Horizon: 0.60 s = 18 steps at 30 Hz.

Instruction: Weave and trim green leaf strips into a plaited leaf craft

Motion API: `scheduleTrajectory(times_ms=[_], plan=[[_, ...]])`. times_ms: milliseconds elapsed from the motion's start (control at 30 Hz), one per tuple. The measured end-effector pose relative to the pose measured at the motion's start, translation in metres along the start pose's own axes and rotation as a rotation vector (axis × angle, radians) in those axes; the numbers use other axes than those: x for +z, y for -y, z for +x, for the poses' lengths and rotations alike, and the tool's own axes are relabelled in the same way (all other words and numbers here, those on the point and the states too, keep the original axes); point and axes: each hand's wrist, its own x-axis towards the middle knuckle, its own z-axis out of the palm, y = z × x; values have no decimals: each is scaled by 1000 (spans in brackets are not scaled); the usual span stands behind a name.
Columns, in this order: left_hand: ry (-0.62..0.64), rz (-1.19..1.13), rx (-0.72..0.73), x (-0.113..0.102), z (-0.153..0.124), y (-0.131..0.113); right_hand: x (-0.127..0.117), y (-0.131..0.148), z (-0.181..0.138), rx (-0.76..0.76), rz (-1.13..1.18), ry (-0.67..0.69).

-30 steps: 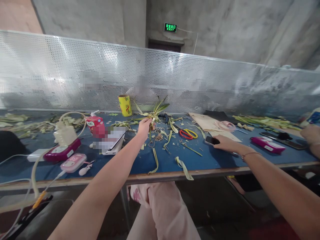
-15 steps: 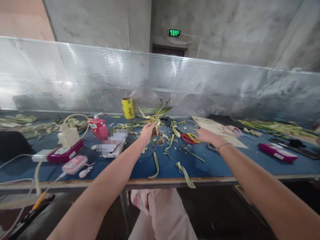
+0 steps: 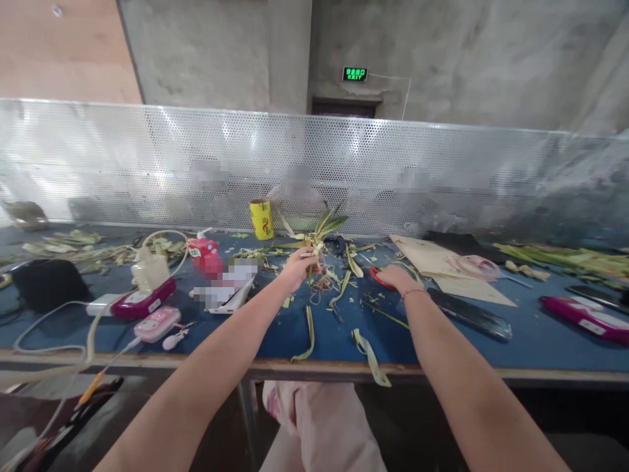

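Observation:
My left hand (image 3: 299,265) is closed around the base of a small leafy plant (image 3: 333,225), whose green leaves fan out towards the mesh panel. My right hand (image 3: 399,278) lies over a pair of scissors (image 3: 379,276), fingers curled on the handles. One red handle loop shows, while the other handle is covered by the hand. Between the hands lie tangled roots or fibres (image 3: 322,284), peeled leaf strips (image 3: 352,263) and small plant scraps. Closer to the front edge are a pale curled leaf strip (image 3: 369,357) and a thinner dry strip (image 3: 309,334).
A yellow cylinder (image 3: 262,220) stands by the perforated metal panel (image 3: 196,137). On the left are a red drink carton (image 3: 205,257), a phone (image 3: 236,285), a pink case (image 3: 157,324) and cables. At right lie a dark phone (image 3: 472,314), cardboard (image 3: 432,259) and a purple box (image 3: 584,318).
My right hand has moved left and down onto the scissors, uncovering the dark phone. The left hand stays at the plant's base. The camera view has shifted slightly.

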Motion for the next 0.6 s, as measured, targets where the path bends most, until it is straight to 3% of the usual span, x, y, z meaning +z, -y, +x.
scheduleTrajectory(times_ms=[133,233,300,433,600], plan=[[-69,75,17,-4,4,3,-8,1,-9,12,94,-87],[-129,122,61,-8,8,6,-13,15,-21,-149,258,-276],[-140,133,104,-10,11,8,-12,26,-27,-288,335,-326],[-80,77,131,-13,14,11,-1,46,-32,-568,331,-313],[-91,65,142,-13,16,12,11,53,-32,-712,393,-241]])
